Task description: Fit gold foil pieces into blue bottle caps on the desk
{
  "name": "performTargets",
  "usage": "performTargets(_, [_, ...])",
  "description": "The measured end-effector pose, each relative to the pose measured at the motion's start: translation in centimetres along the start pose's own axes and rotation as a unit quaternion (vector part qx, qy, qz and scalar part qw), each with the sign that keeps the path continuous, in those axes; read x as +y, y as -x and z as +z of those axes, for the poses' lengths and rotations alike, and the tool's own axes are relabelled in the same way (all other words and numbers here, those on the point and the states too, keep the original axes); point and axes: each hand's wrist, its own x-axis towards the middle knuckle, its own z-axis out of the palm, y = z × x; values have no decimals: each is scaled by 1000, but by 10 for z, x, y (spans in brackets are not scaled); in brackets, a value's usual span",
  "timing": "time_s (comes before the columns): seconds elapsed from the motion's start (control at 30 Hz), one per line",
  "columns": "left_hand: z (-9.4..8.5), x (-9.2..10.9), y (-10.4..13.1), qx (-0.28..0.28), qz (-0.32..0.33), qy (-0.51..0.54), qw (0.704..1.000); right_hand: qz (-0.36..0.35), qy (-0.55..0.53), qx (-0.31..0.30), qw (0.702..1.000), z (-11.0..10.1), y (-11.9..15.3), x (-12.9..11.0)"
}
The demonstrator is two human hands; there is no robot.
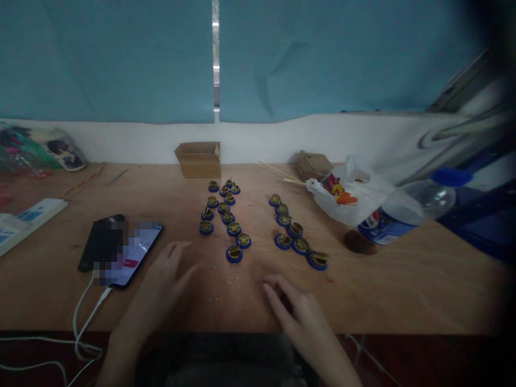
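My left hand (pixel 163 277) rests low over the wooden table (pixel 382 301), its thumb and fingers spread apart with nothing in them. On the other side, my right hand (pixel 300 312) lies near the table's front edge, fingers loosely curved and no object visible in it. Between and beyond my hands are several round blue pieces with gold-coloured metal on top (pixel 234 253), in an uneven cluster. A second slanting row of the same pieces (pixel 300 245) lies to the right. Tiny thin wire-like bits (pixel 233 275) lie between my hands, too small to make out.
Left of my left hand lie a lit phone (pixel 137 252) and a black device (pixel 100 242), with white cables. A power strip (pixel 32 223) is further left. At the back stands an open cardboard box (pixel 201 161). Rightward are a plastic bag (pixel 342 209) and a tilted bottle (pixel 403 212).
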Motion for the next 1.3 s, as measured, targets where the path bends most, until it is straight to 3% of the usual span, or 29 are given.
performTargets(0.07, [12,3,18,-16,-27,4,999,5,24,41,999,-6,-2,9])
performTargets(0.13, [26,5,33,5,-33,16,999,30,75,101,992,-15,-4,22])
performTargets(0.23, [44,5,53,43,-18,28,998,105,181,213,954,-35,-6,46])
performTargets(0.3, [50,5,62,65,-2,32,997,132,227,256,930,-48,-9,62])
performTargets(0.43, [47,3,66,88,10,26,996,82,266,209,937,-66,-18,85])
performTargets(0.53, [39,6,61,106,17,45,993,39,259,188,947,-69,-21,85])
performTargets(0.63, [38,21,56,108,-11,119,987,47,201,206,957,-59,-15,61])
performTargets(0.7, [43,37,55,82,-54,208,973,26,102,214,971,-41,-7,34])
performTargets(0.77, [50,53,54,42,-85,337,937,-8,-45,215,975,-17,1,6])
performTargets(0.83, [55,66,53,10,-77,449,890,25,-193,209,958,11,8,-19])
performTargets(0.93, [54,71,52,10,-85,522,849,54,-376,108,918,48,13,-43])
performTargets(1.03, [44,64,54,38,-109,526,842,72,-476,-2,876,68,13,-54])
performTargets(1.1, [37,58,59,57,-143,525,837,55,-454,-57,888,70,11,-57])
performTargets(1.17, [28,51,64,86,-185,514,833,13,-363,-96,927,68,6,-56])
performTargets(1.3, [13,32,70,133,-243,397,875,-10,-91,-67,993,63,-14,-50])
